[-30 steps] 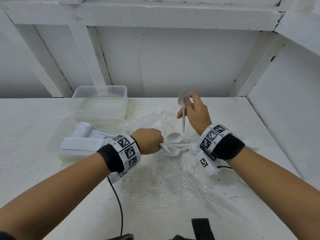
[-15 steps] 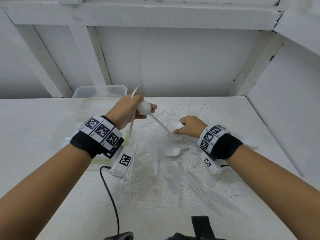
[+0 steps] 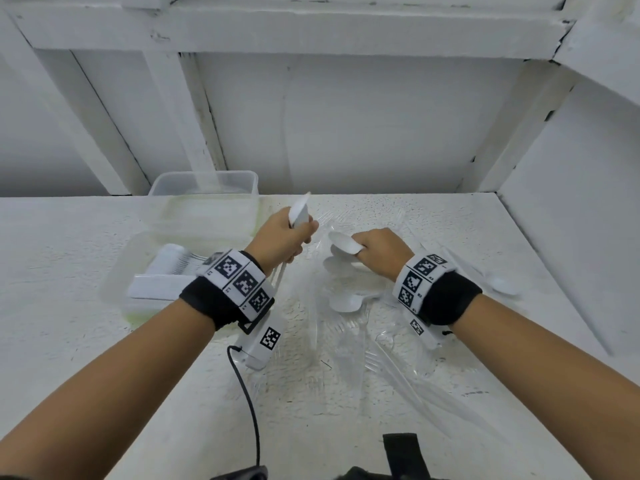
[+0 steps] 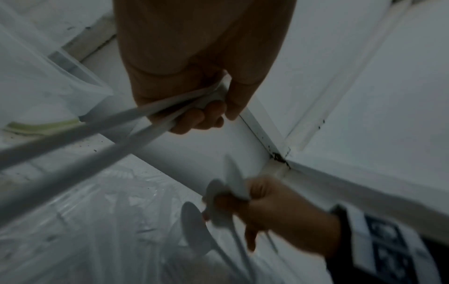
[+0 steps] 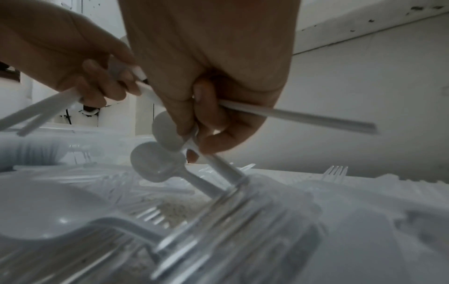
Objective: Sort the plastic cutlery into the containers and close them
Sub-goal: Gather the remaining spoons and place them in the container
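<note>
A person's left hand [image 3: 282, 239] grips a bunch of white plastic spoons [image 3: 298, 211] beside the open clear plastic containers [image 3: 204, 183], likely for loading, while the right hand [image 3: 384, 252] pinches more white spoons [image 3: 343, 244] from the scattered clear cutlery [image 3: 349, 327].

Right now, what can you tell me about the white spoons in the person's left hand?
The white plastic spoons look opaque and matte. The left hand grips them in a bunch near their bowls: the bowls stick up above the fist, and at least two thin flat handles slant down and fan apart below it, as the left wrist view shows. They are held above the table, near the clear container, and touch only the hand.
</note>
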Tool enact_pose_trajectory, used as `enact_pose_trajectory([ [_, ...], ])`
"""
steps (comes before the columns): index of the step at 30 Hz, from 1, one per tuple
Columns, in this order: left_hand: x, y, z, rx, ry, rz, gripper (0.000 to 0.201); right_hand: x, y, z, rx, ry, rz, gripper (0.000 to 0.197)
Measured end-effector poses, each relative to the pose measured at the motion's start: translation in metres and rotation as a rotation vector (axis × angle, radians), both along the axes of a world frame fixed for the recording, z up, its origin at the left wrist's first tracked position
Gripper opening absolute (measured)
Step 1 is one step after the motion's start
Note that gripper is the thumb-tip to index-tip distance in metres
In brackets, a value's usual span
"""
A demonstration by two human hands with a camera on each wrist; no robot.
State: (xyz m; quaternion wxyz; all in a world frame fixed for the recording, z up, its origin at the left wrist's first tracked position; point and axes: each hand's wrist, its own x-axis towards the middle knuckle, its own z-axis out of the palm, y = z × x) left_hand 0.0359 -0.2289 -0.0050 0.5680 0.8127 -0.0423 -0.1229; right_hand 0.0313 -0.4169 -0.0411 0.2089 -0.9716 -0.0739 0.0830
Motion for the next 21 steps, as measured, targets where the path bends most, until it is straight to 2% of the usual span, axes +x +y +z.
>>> enact_pose_trajectory([
  [3,-0.011,-0.009,-0.008,0.122,-0.055,-0.077,0.020,-0.003,-0.010,0.003,0.152,-0.154,-0.063,0.020],
  [5,-0.017,-0.016,-0.014,0.218,-0.075,-0.130,0.024,-0.007,-0.015,0.006,0.342,-0.291,-0.137,0.020],
  [9,-0.020,-0.029,-0.029,0.641,-0.096,-0.295,0.041,-0.006,-0.021,0.019,0.713,-0.393,-0.426,0.023],
  [11,-0.022,-0.032,-0.037,0.812,-0.035,-0.387,0.041,-0.004,-0.022,0.023,0.800,-0.377,-0.450,0.014],
  [16,-0.028,-0.036,-0.043,0.918,0.007,-0.470,0.024,-0.003,-0.022,0.025,0.457,-0.198,-0.266,0.029],
  [19,-0.026,-0.033,-0.040,0.866,-0.003,-0.447,0.015,-0.002,-0.023,0.018,0.278,-0.069,-0.197,0.014],
  [21,-0.024,-0.028,-0.033,0.784,-0.017,-0.391,0.016,-0.003,-0.022,0.013,0.209,0.008,-0.143,0.016],
])
